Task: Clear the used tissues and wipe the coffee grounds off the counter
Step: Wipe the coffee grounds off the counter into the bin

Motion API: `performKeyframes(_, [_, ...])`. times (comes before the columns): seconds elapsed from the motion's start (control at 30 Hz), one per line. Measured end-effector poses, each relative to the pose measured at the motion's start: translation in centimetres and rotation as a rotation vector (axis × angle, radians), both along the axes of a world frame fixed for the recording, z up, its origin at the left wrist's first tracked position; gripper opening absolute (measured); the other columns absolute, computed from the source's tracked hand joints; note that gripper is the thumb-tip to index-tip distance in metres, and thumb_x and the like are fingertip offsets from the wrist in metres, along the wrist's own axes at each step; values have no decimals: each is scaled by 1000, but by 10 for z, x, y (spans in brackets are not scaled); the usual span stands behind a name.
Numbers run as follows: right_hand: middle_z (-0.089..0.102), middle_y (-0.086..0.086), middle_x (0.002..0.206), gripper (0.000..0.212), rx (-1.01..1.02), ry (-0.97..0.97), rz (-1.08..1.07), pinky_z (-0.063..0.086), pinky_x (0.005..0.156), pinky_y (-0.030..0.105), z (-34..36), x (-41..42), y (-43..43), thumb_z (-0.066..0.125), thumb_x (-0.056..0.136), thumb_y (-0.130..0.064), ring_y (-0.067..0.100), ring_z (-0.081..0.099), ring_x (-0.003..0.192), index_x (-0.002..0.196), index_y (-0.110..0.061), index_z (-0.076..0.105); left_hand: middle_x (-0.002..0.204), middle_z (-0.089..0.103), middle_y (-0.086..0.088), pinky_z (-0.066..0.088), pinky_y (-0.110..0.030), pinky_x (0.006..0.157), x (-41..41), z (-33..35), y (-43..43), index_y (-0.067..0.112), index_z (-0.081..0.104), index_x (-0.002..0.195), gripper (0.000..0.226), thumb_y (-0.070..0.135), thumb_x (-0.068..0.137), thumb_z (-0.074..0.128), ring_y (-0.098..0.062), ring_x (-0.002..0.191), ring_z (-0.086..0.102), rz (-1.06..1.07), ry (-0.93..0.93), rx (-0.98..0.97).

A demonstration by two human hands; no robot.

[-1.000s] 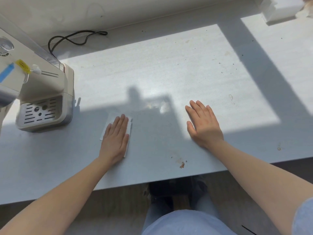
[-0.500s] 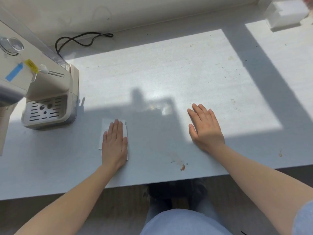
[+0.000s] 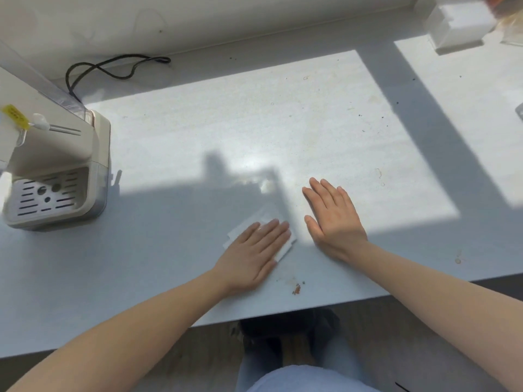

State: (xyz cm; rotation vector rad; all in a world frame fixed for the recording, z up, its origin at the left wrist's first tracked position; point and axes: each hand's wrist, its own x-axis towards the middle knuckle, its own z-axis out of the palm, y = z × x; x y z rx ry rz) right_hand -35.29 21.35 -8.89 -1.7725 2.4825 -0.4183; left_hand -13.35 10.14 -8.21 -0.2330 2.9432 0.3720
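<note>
Nearest us: our lap in pale fabric, btm centre, w/ sth dark on the floor under the counter edge; can't tell what. Both bare forearms reach over that front edge onto the pale grey top.

Just inside the edge we see a small brown grounds clump w/ a faint smear round it. It's close by the heel of our L hand, not under it. L hand lies palm-down, fingers straight & close together, pressing flat on a white folded tissue. Tissue is front-centre of the counter, in shadow. Its corners stick out past the fingertips & on both sides of the hand. No finger curls round it.

Our R hand is just beside it on the right, w/ a narrow gap btwn thumb & tissue. Palm flat on the bare top, fingers straight & slightly fanned, thumb out, holding nothing. Fingertips reach the sunlit patch.

Further out, left: cream coffee machine, slotted drip tray facing us, yellow tag on top. Well apart from both hands.

Mid-to-far counter, in sun: scattered dark specks & a few faint ring marks.

At the back, a black cable loops along the foot of the wall, behind the machine. Far right corner: white box, partly out of frame.
</note>
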Motion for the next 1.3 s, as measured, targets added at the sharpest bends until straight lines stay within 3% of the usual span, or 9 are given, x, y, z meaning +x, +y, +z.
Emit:
performKeyframes(0.07, [43, 6, 149, 53, -10, -4, 36, 21, 113, 32, 2, -17, 7, 40, 92, -29, 21, 40, 135, 142, -13, 40, 159, 12, 1, 1, -33, 118, -12, 2, -20, 19, 11, 151, 55, 36, 99, 18, -17, 147, 7, -85, 16, -20])
performKeyframes(0.17, [36, 4, 153, 53, 28, 82, 65, 22, 116, 41, -1, -36, 22, 37, 94, -30, 19, 38, 138, 144, -14, 36, 160, 2, 3, -4, -33, 119, -43, 7, -74, 21, 0, 150, 54, 32, 100, 19, -13, 147, -2, 340, -12, -19])
performKeyframes(0.23, [32, 4, 155, 53, 1, 71, 14, 19, 118, 44, -3, -34, 25, 38, 94, -29, 19, 35, 140, 145, -14, 34, 161, 2, 1, 0, -39, 120, -63, 6, -80, 19, 1, 150, 55, 32, 100, 20, -13, 147, -5, 396, -5, -28])
performKeyframes(0.37, [28, 5, 156, 54, -81, 20, -65, 18, 119, 42, -4, -38, 24, 39, 94, -25, 19, 32, 141, 146, -14, 29, 160, 8, 1, 3, -38, 119, -68, -3, -21, 17, 11, 152, 57, 37, 99, 18, -16, 148, 2, -441, 11, 39])
performKeyframes(0.43, [28, 5, 156, 53, -82, 11, -52, 18, 120, 41, -5, -39, 24, 38, 95, -24, 17, 30, 142, 146, -14, 28, 160, 6, 4, 3, -36, 119, -76, -2, -46, 19, 11, 152, 55, 36, 99, 18, -13, 147, 2, -554, 13, 42])
performKeyframes(0.63, [39, 3, 150, 50, -41, 9, -65, 22, 119, 42, -5, -37, 24, 32, 97, -23, 18, 32, 141, 145, -12, 33, 159, 0, 8, 6, -42, 119, -122, 6, -130, 23, 6, 151, 56, 34, 100, 25, -11, 147, -3, 61, -28, 54])
performKeyframes(1.0, [45, 6, 146, 47, -66, -12, -54, 22, 118, 42, -1, -34, 23, 39, 95, -22, 22, 39, 138, 140, -10, 42, 160, 3, 8, -1, -35, 119, -39, 13, -7, 25, 5, 152, 59, 44, 97, 19, -9, 147, -4, -171, -63, 280])
performKeyframes(1.2, [44, 6, 147, 48, -39, -51, -52, 19, 119, 42, -1, -33, 25, 42, 95, -20, 22, 36, 139, 141, -11, 40, 158, 16, 10, 2, -33, 119, -25, 18, 40, 25, 18, 150, 53, 31, 99, 30, -3, 146, 5, 10, 23, 488])
performKeyframes(1.3, [44, 7, 146, 48, -71, -224, -88, 20, 119, 40, 11, -31, 23, 45, 94, -14, 23, 36, 139, 141, -11, 39, 153, 33, 5, 10, -33, 119, -27, 22, 46, 19, 29, 146, 58, 13, 89, 40, -4, 143, 21, 155, 124, 622])
